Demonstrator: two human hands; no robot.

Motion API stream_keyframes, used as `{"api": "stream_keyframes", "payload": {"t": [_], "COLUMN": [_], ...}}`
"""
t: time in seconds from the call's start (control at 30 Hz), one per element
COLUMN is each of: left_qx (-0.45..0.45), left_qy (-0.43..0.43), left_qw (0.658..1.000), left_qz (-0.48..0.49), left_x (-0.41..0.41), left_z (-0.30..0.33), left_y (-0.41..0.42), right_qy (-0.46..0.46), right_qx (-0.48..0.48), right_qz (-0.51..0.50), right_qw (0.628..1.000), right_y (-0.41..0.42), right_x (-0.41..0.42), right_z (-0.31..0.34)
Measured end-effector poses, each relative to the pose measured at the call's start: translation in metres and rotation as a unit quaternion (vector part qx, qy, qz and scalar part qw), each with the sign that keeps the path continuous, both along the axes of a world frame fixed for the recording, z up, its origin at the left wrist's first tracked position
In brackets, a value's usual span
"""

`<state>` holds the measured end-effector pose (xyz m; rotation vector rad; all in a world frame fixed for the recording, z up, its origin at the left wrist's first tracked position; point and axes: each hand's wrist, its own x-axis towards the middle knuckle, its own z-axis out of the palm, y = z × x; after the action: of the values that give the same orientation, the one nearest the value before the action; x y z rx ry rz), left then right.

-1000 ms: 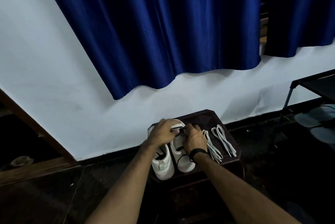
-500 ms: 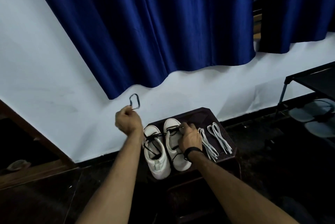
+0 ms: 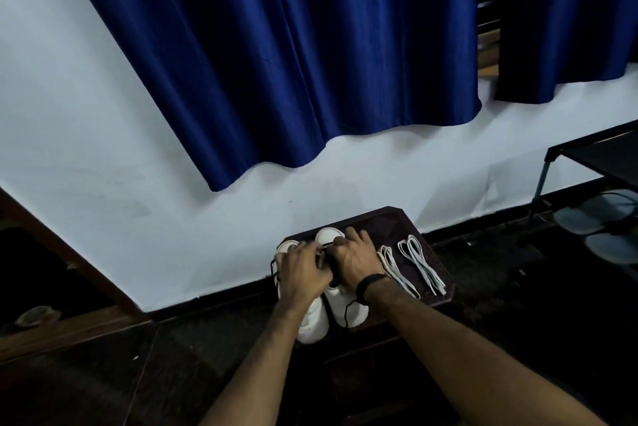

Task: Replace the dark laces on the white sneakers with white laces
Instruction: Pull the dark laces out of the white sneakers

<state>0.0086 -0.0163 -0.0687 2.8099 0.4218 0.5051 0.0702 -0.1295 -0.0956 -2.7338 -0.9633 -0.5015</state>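
A: What do we have in front of us?

B: We see two white sneakers side by side on a dark wooden stool [image 3: 397,218] that stands against the white wall [image 3: 103,149]. The left sneaker [image 3: 312,322] pokes its end over the near edge of the stool; the right sneaker [image 3: 347,308] lies just beside it, touching or nearly so.

A: And our hands?

B: Both are down on the shoes, close together, knuckles almost meeting. Our left hand [image 3: 303,270] lies over the upper part of the left sneaker with its fingers curled toward the middle. Our right hand [image 3: 355,261], with a black wristband [image 3: 371,284] on its wrist, sits on the right sneaker, fingers bent. Between the two hands we make out a bit of dark lace [image 3: 324,255], and both sets of fingers seem to pinch at it, though the spot is small and dim, so we cannot tell for sure which hand truly has it.

A: Any more of the dark lace showing?

B: Yes, a thin strand runs down the right sneaker below the wristband, and a loop hangs at the left shoe's outer side.

A: The white laces?

B: Two bundles lie on the stool to the right of the shoes: one white lace [image 3: 397,268] just beside our right hand, the other white lace [image 3: 421,263] a little further right, apart from it.

A: Around us?

B: A blue curtain [image 3: 276,46] hangs above, and a dark rack [image 3: 593,163] holding pale sandals [image 3: 597,218] stands at the right.
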Motion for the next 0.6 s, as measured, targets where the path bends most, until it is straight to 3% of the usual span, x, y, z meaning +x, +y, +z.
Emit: {"api": "stream_keyframes", "payload": {"t": [0.07, 0.13, 0.23, 0.3, 0.33, 0.4, 0.47, 0.53, 0.6], "left_qx": [0.029, 0.042, 0.056, 0.047, 0.043, 0.045, 0.045, 0.039, 0.031], "left_qy": [-0.014, -0.044, -0.059, -0.069, -0.075, -0.083, -0.084, -0.073, -0.062], "left_qw": [0.999, 0.998, 0.995, 0.995, 0.994, 0.993, 0.992, 0.993, 0.994], "left_qz": [0.015, 0.032, 0.050, 0.062, 0.069, 0.074, 0.080, 0.085, 0.089], "left_x": [-0.005, -0.009, -0.009, -0.009, -0.010, -0.009, -0.007, -0.008, -0.009], "left_z": [-0.014, -0.019, -0.020, -0.020, -0.021, -0.023, -0.025, -0.026, -0.027], "left_y": [-0.006, -0.012, -0.018, -0.019, -0.019, -0.019, -0.018, -0.016, -0.015], "right_qy": [0.045, 0.126, 0.269, 0.364, 0.386, 0.323, 0.251, 0.202, 0.089], "right_qx": [0.048, 0.171, 0.370, 0.410, 0.370, 0.261, 0.196, 0.060, -0.105], "right_qz": [-0.010, -0.058, -0.187, -0.244, -0.247, -0.198, -0.055, 0.100, 0.153], "right_qw": [0.998, 0.976, 0.870, 0.800, 0.808, 0.888, 0.946, 0.972, 0.979], "right_y": [-0.002, -0.004, -0.007, -0.014, -0.017, -0.017, -0.014, -0.008, -0.002], "right_x": [0.002, 0.004, 0.019, 0.035, 0.040, 0.043, 0.041, 0.036, 0.030], "right_z": [0.005, 0.013, 0.036, 0.045, 0.047, 0.046, 0.046, 0.045, 0.044]}}
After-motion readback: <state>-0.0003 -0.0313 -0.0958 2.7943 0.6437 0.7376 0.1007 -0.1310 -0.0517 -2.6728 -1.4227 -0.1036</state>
